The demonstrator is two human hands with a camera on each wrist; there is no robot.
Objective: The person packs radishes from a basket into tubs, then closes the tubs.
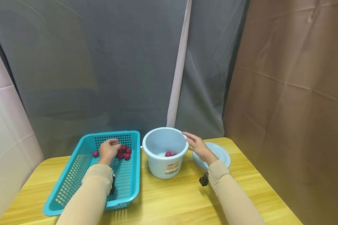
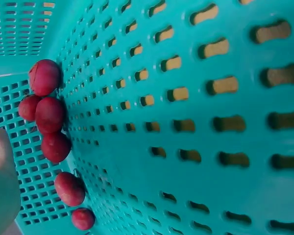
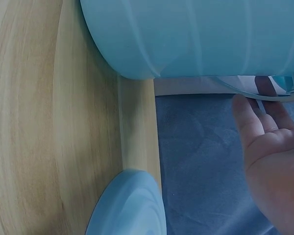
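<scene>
While both sleeves reach out over the counter (image 1: 169, 197), the count goes like this:

Left hand: left hand (image 1: 109, 150) is down inside the teal basket (image 1: 73, 184), fingers curled over the cluster of red fruits (image 1: 123, 153); whether the grip has actually closed on one cannot be told from the head view, and the left wrist view shows only a fingertip beside them.
Right hand: right hand (image 1: 197, 145) has a loose, open grip, fingers fairly straight and resting against the rim of the pale blue bucket (image 1: 164, 168), palm open in the right wrist view.
Fruits in basket: six show in the left wrist view, lined along the back wall; one (image 1: 95, 154) sits apart, left of the hand.
Fruits in bucket: two visible (image 1: 168, 154) at the bottom.
Bucket: one, upright, just right of the basket.
Lid: one pale blue lid (image 1: 221, 153), flat on the counter behind the right wrist.
</scene>
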